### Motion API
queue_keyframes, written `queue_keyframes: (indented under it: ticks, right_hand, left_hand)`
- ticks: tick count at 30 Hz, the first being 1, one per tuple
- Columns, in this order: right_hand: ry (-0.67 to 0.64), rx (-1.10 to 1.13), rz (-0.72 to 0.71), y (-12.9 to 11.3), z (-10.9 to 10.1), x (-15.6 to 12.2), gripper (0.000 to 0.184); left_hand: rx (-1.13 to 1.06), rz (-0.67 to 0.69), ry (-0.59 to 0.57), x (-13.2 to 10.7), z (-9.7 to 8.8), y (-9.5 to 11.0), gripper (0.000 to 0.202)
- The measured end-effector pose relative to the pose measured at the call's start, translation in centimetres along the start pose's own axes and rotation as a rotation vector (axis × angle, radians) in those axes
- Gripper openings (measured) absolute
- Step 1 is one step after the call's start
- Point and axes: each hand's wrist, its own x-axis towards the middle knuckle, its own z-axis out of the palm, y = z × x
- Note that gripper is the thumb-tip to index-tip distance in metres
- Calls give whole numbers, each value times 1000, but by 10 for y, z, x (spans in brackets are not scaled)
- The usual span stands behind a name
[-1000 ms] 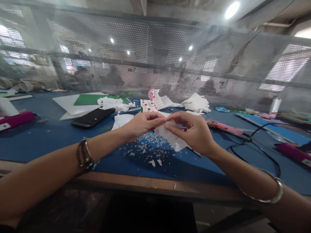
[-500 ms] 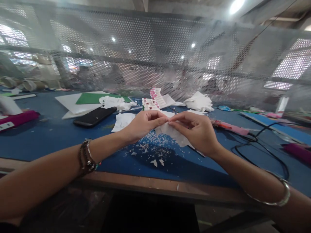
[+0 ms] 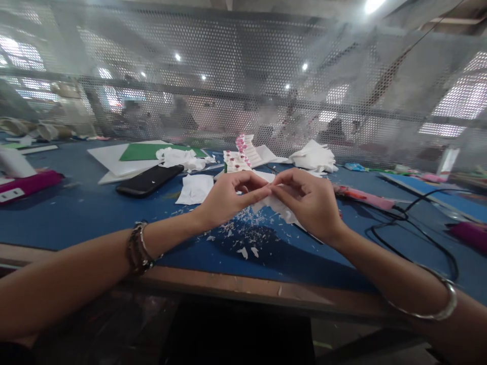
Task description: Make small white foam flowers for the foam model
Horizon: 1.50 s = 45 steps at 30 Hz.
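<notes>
Left hand [image 3: 233,196] and right hand [image 3: 314,202] pinch thin white paper [image 3: 277,206], fingertip grip on each side; rumpled, soft-looking, it droops above the scattered scraps [image 3: 249,219]!

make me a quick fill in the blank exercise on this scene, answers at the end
1. The fingertips of the left hand and the right hand meet at a thin sheet whose colour is ____.
2. The table top under the scattered scraps is coloured ____.
3. The black phone lies to the ____ of both hands in the picture.
4. The dark bracelet is worn on the person's ____ arm.

Missing words: white; blue; left; left.
</notes>
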Motion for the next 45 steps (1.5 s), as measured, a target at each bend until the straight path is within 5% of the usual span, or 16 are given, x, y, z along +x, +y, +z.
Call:
queue_keyframes:
  ticks: [6, 17, 31, 36, 41, 45]
  right_hand:
    - [2, 105, 58, -1, 1, -1, 9]
    - [-44, 420, 216, -7, -3, 6, 3]
    - [-103, 468, 200, -5, 0, 1, 8]
    - [-112, 474, 90, -2, -1, -1, 18]
    - [-90, 209, -155, -3, -2, -2, 6]
    - [-17, 108, -149, -5, -2, -3, 6]
  left_hand:
    - [128, 95, 27, 1, -4, 1, 11]
    - [-251, -57, -4, 2, -1, 2, 9]
    - [-122, 57, -13, 3, -3, 0, 8]
    - [-166, 20, -4, 3, -4, 1, 9]
    - [-185, -44, 10, 5, -5, 3, 10]
    - [-234, -61, 2, 6, -5, 2, 12]
